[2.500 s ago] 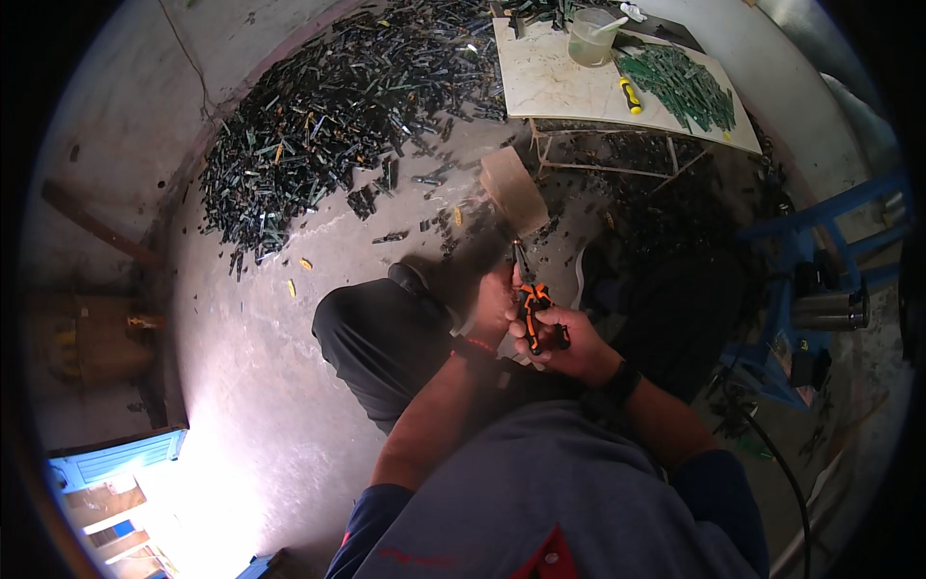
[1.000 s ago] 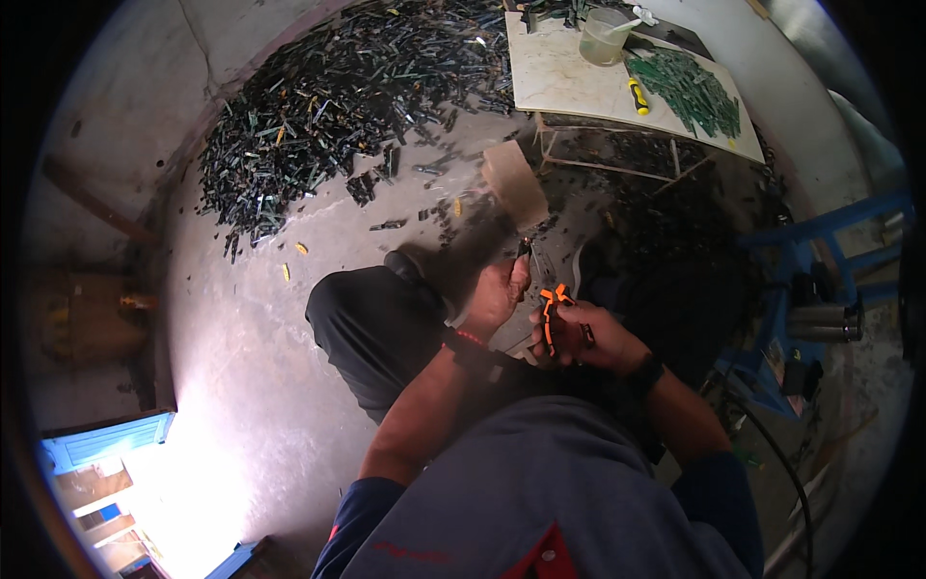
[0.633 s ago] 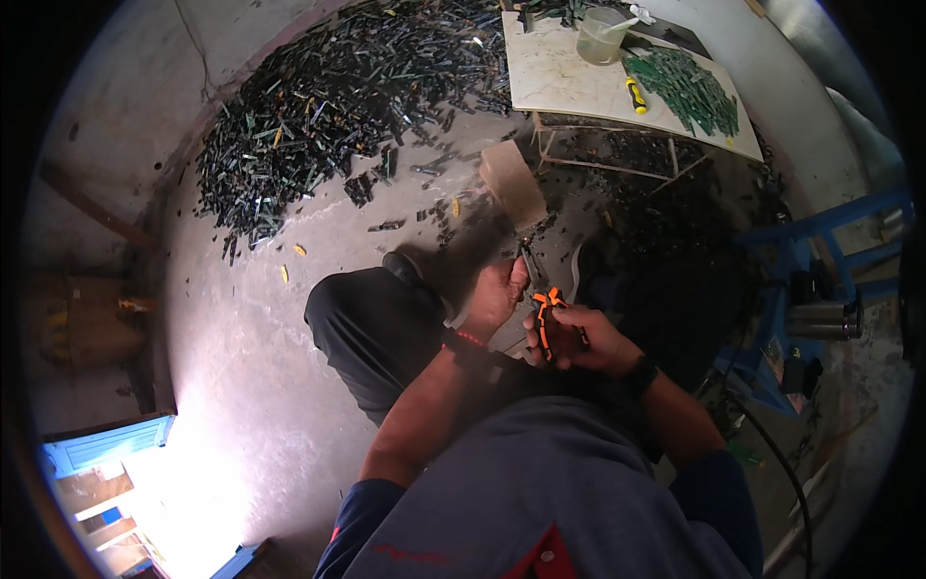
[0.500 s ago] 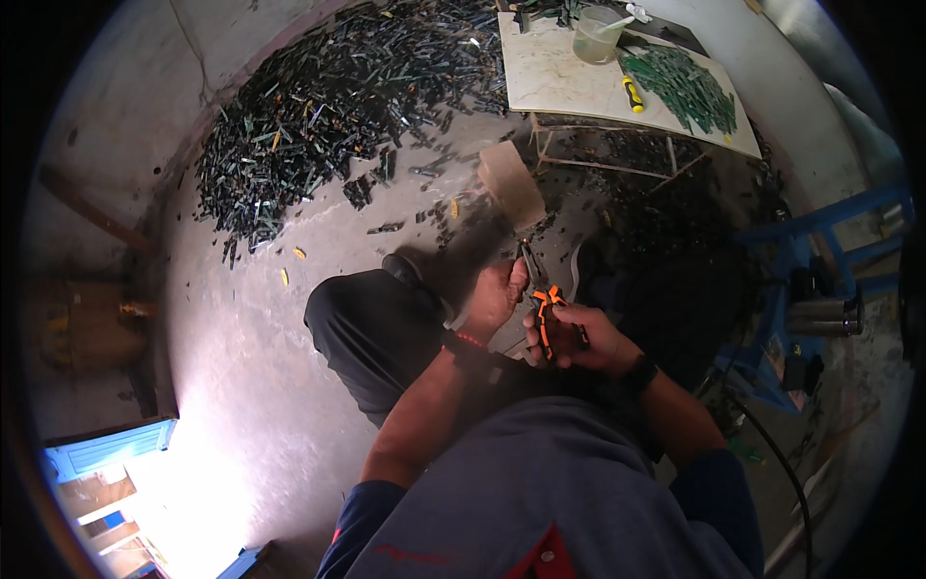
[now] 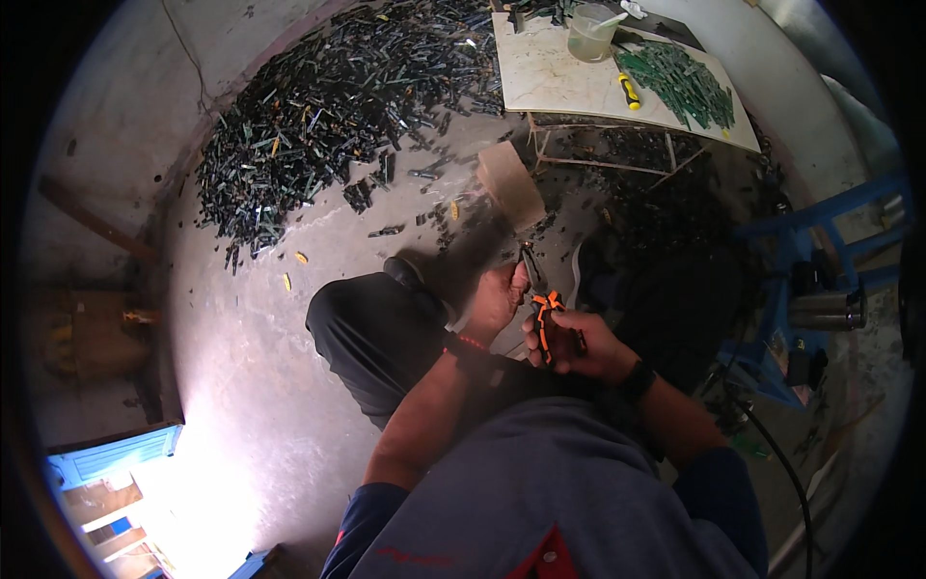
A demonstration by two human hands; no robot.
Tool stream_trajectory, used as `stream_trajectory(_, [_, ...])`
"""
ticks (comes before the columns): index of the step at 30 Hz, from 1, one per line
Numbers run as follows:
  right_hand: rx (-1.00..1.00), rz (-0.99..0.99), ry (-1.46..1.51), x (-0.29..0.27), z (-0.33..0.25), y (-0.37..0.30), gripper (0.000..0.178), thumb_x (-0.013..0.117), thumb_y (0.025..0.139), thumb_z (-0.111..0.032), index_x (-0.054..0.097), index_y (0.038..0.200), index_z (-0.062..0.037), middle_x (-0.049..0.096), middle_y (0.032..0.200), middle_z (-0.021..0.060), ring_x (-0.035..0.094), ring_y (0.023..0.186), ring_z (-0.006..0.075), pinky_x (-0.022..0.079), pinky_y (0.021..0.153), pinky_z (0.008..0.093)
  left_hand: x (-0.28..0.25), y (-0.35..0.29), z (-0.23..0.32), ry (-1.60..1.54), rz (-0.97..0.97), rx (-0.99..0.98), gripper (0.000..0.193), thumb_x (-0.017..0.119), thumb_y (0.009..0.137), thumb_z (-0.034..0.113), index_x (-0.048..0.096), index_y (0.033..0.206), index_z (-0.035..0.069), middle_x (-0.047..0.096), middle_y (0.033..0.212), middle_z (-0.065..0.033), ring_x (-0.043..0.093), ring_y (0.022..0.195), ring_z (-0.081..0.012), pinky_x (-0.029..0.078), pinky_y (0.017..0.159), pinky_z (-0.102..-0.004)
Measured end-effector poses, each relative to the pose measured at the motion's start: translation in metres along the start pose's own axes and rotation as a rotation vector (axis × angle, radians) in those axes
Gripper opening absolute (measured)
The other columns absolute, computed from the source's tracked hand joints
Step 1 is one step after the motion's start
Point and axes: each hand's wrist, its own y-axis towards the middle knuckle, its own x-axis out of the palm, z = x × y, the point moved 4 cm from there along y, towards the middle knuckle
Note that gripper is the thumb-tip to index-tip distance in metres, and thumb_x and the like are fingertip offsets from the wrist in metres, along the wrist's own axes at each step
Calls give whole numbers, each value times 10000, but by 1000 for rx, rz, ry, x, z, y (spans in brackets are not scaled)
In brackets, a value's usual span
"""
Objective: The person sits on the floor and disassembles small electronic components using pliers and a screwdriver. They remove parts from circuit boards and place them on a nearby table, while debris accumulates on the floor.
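My right hand (image 5: pixel 590 345) is wrapped around the orange and black handles of a pair of pliers (image 5: pixel 545 311). The plier jaws point away from me, up beside the fingers of my left hand. My left hand (image 5: pixel 498 297) is closed, its thumb and fingers pressed together next to the jaws; whatever it may hold is too small and dark to make out. Just beyond the plier tips stands a tan block (image 5: pixel 511 185) on the floor, with small dark bits scattered around it.
A large heap of dark strips (image 5: pixel 318 135) covers the floor at the far left. On a low white-topped table (image 5: pixel 540 82) are green strips (image 5: pixel 680 82), a yellow-handled tool (image 5: pixel 629 92) and a tub of liquid (image 5: pixel 590 39). A blue stool (image 5: pixel 820 232) stands at the right.
The view has shifted slightly. Both hands keep nearly the same pose, with the pliers still in my right hand beside my left fingers.
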Motion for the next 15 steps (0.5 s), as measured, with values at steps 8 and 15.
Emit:
stream_trajectory(8, [-10,-22,57,-1,0,4,443,426,934,-397,555,1144,-28,639,969,79,631,855,204,439,523,235,3,2,-11,30,19,36,478,446,982,390,545,741,-11,515,569,-47,509,519,-126,441,513,-313])
stream_trajectory(15, [-50,52,126,2,7,12,405,426,945,-400,528,1127,-53,614,929,46,627,794,186,467,594,275,1,0,6,125,95,14,449,479,955,387,554,736,2,538,593,-148,536,532,-303,426,508,-399])
